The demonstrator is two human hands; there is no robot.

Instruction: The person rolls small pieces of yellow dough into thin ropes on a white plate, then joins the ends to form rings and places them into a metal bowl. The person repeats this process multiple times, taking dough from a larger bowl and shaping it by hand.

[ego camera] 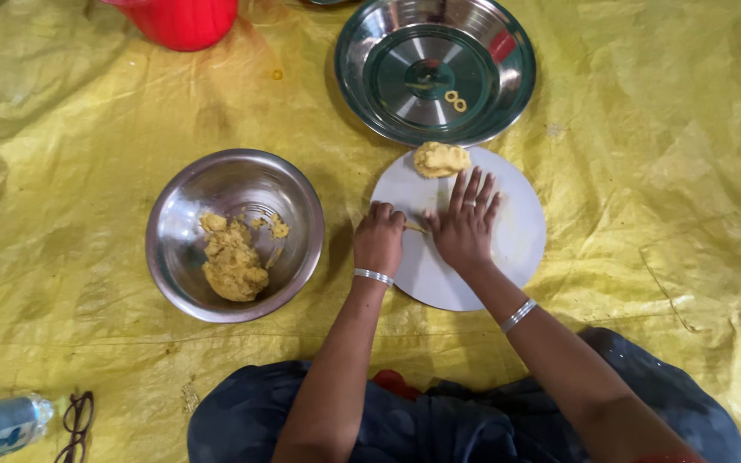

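Two hands work a thin yellow dough strip (416, 228) on the round white board (516, 249): the left hand (379, 240) curled, pinching its end, the right hand (466, 225) spread flat over it. Nearby are a dough lump (441, 159), a steel bowl of dough (235, 235) and a steel plate (435, 69).

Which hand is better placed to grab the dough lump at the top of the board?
Probably right. The right hand lies flat with fingertips just below the dough lump on the round board. The left hand is curled, pinching a thin dough strip.
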